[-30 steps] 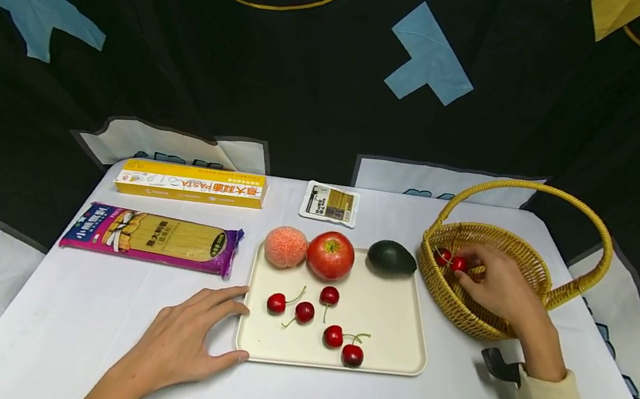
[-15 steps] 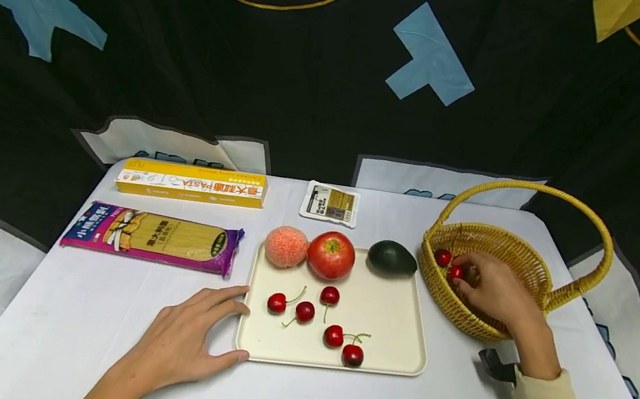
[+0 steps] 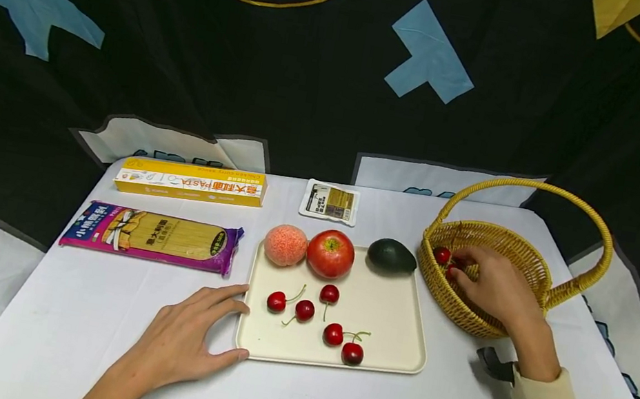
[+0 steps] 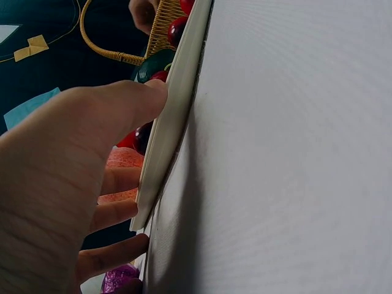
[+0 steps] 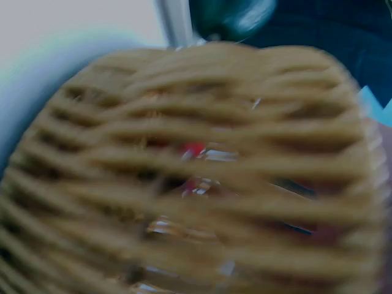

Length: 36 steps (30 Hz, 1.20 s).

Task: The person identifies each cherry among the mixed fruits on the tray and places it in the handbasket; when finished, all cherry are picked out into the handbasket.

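My left hand (image 3: 181,338) lies at the left end of the cream tray (image 3: 389,360), its thumb and spread fingertips touching the rim. On the tray are several cherries (image 3: 304,311), a red apple (image 3: 331,254), a rough pinkish-orange fruit (image 3: 285,245) and a dark green avocado (image 3: 391,257). Inside the wicker basket (image 3: 464,323), my right hand (image 3: 492,282) pinches a cherry (image 3: 450,273), mostly covered by the fingers. Another cherry (image 3: 441,256) sits beside it by the basket's left wall. Blurred basket weave (image 5: 202,128) hides the right hand's fingers in the right wrist view.
A purple pasta packet (image 3: 153,237) and a yellow-white pasta box (image 3: 191,182) lie on the left. Behind the tray is a small sachet (image 3: 330,202). The basket's tall handle (image 3: 548,188) arches above the right hand. A dark patterned cloth (image 3: 288,83) hangs behind the table.
In the basket, my right hand has shifted slightly, and the cherry at its fingers has moved lower and a little left, away from the other one. The left hand and tray stay put.
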Each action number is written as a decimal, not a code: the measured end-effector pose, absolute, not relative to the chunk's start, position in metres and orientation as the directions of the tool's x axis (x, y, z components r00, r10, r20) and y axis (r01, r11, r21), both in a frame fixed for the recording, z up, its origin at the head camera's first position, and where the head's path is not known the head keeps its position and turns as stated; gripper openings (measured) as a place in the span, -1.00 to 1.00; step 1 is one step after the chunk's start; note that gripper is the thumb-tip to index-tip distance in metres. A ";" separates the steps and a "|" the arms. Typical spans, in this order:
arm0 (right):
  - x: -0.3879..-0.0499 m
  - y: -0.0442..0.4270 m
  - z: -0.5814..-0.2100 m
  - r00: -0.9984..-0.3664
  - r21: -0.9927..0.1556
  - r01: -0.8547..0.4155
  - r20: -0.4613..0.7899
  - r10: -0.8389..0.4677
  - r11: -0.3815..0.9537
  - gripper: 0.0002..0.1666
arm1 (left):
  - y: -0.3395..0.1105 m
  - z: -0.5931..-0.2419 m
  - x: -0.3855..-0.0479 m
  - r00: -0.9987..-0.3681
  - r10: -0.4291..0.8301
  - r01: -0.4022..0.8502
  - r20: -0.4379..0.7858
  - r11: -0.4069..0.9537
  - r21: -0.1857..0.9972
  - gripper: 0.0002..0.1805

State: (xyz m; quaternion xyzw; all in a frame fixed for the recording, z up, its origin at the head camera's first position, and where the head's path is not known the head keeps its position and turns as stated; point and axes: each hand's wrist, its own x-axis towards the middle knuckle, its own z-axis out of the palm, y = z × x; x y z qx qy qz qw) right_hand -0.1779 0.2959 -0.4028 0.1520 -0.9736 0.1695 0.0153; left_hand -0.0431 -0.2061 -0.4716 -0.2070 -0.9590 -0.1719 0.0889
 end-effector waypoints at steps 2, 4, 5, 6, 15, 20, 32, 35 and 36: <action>-0.174 0.290 -0.398 -0.945 -0.307 -0.326 0.134 -0.298 0.894 -0.61 | -0.206 -0.471 -0.043 -0.898 0.366 0.427 0.242 0.855 0.293 -0.34; -0.170 0.283 -0.394 -0.931 -0.283 -0.356 0.190 -0.312 0.891 -0.63 | -0.206 -0.471 -0.043 -0.898 0.367 0.428 0.242 0.855 0.294 -0.34; -0.168 0.279 -0.393 -0.921 -0.269 -0.373 0.219 -0.321 0.888 -0.64 | -0.206 -0.471 -0.043 -0.898 0.367 0.428 0.242 0.854 0.294 -0.34; -0.166 0.275 -0.392 -0.910 -0.261 -0.395 0.247 -0.334 0.881 -0.65 | -0.206 -0.471 -0.043 -0.898 0.367 0.429 0.242 0.854 0.294 -0.34; -0.149 0.239 -0.391 -0.795 -0.230 -0.579 0.374 -0.479 0.782 -0.72 | -0.207 -0.472 -0.044 -0.883 0.382 0.455 0.274 0.842 0.291 -0.34; -0.139 0.221 -0.393 -0.781 -0.257 -0.615 0.332 -0.529 0.745 -0.67 | -0.208 -0.474 -0.045 -0.873 0.390 0.470 0.293 0.834 0.290 -0.34; -0.128 0.191 -0.411 -0.736 -0.385 -0.670 0.234 -0.635 0.635 -0.68 | -0.207 -0.473 -0.045 -0.878 0.386 0.462 0.284 0.838 0.291 -0.33; -0.120 0.184 -0.415 -0.719 -0.407 -0.676 0.183 -0.670 0.615 -0.67 | -0.207 -0.473 -0.044 -0.883 0.384 0.454 0.269 0.844 0.287 -0.32; -0.118 0.182 -0.416 -0.714 -0.413 -0.676 0.165 -0.680 0.610 -0.67 | -0.207 -0.473 -0.044 -0.885 0.383 0.451 0.265 0.845 0.287 -0.32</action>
